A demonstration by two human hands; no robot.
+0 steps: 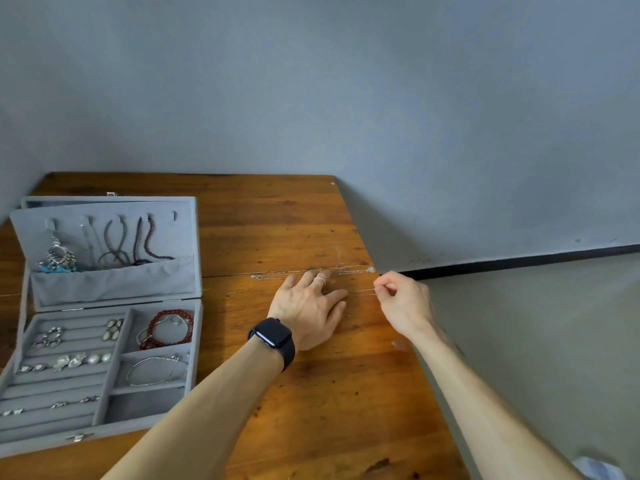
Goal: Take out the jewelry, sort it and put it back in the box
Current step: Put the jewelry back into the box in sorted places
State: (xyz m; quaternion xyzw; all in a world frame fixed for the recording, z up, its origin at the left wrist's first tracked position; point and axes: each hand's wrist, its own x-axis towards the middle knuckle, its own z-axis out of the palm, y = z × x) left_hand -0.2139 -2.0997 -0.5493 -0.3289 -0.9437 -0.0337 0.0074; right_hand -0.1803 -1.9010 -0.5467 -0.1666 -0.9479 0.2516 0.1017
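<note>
Tabletop (284, 220): wood, set in a wall corner. Its right edge ran diagonally, with floor beyond it.

Box (145, 405): grey, open, at the left and well apart from the hands. The lid held hanging necklaces. The tray held earrings in its rows, a red bracelet and a thin bangle. One compartment was bare.

Left hand (308, 306): flat on the tabletop with the fingers straight and spread, gripping nothing. The fingertips pressed down on the chains. A watch (272, 336) was on the wrist and a ring (320, 279) on one finger.

Right hand (405, 303): at or just past the right edge, fingers curled. Thumb and forefinger pinched the end of a chain (363, 290), pulled straight toward the left hand.

Second chain (277, 276): lay stretched just beyond the first, roughly parallel. Its clasp end was to the left. Its pendant (371, 270) sat right at the tabletop edge.

Handling, as a judgement: both chains looked very fine, light and limp, so they would tangle or kink easily and could snap under a hard tug. Best taken by an end, at the clasp or pendant, and lifted slowly while a flat finger anchors the rest.

Room: open wood lay between the hands and the box, so the carry left looked free. The risk was the right edge, where the pendant or a loose chain end could slip off to the floor.
</note>
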